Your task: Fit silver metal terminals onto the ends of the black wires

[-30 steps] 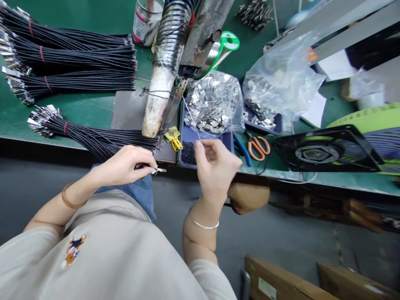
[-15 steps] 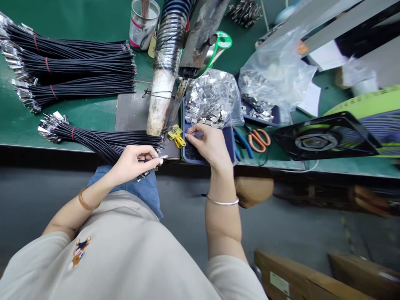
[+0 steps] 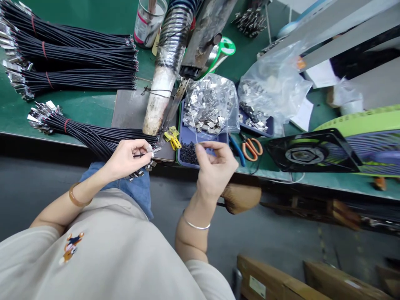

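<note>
My left hand is closed in a pinch on a thin black wire with a small metal terminal at its tip, just off the bench's front edge. Several finished terminals hang below that hand. A bundle of black wires lies on the green bench right behind it. My right hand is closed on a thin solder wire that runs up toward the soldering iron. It hovers above the blue tray, which holds small black bits and a clear bag of metal terminals.
More black wire bundles lie at the back left. A yellow clip, blue pliers, orange scissors, a black fan, a second plastic bag and a glass jar stand on the bench. Cardboard boxes sit on the floor.
My right hand drew back from the tray toward me and lifted, pinching the solder wire. My left hand stayed by the bench edge with its wire.
</note>
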`<action>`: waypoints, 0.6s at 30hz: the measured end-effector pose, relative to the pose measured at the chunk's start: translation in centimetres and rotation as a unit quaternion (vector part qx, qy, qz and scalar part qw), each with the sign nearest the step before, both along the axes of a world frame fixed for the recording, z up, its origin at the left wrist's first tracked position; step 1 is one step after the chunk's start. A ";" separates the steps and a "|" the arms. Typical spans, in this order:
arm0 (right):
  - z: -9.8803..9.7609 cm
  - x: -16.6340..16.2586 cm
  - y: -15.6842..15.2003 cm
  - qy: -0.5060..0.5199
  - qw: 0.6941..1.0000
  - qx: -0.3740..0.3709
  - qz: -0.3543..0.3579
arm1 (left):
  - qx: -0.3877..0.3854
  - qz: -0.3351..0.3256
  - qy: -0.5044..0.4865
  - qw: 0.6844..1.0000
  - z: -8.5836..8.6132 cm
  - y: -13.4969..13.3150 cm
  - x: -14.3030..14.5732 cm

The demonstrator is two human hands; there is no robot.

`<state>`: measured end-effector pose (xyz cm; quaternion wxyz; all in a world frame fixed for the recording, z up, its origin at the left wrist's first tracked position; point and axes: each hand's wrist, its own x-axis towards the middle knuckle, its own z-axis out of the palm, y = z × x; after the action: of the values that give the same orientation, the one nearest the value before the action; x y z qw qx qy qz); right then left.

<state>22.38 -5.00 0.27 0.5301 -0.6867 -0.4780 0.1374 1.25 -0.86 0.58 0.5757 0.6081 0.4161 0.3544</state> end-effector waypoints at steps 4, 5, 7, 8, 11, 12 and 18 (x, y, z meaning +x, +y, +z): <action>0.0 -3.2 -1.8 0.047 0.991 -0.043 0.115 | 0.016 0.002 0.014 1.000 0.1 0.0 0.1; 0.0 -3.8 -2.1 0.039 0.991 -0.044 0.124 | 0.018 0.001 0.015 1.000 0.1 0.0 0.1; 0.0 -4.8 -2.3 -0.006 0.992 -0.020 0.125 | 0.024 -0.002 0.018 1.000 0.1 -0.1 0.1; -0.1 -5.1 -2.3 -0.038 0.991 -0.001 0.127 | 0.028 -0.003 0.021 0.999 0.0 -0.1 0.1; -0.6 -5.8 -2.2 -0.122 0.980 0.036 0.150 | 0.043 0.001 0.034 0.998 -0.1 -0.1 0.1; -0.8 -5.9 -2.1 -0.138 0.977 0.039 0.156 | 0.047 0.002 0.040 0.998 -0.1 -0.1 0.1; -1.1 -6.0 -1.6 -0.105 0.984 -0.004 0.144 | 0.048 -0.047 0.048 0.997 0.1 0.1 -0.1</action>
<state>16.37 -6.64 -0.85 0.4487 -0.6232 -0.6248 0.1411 1.11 -0.75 0.66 0.5411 0.6702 0.3964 0.3176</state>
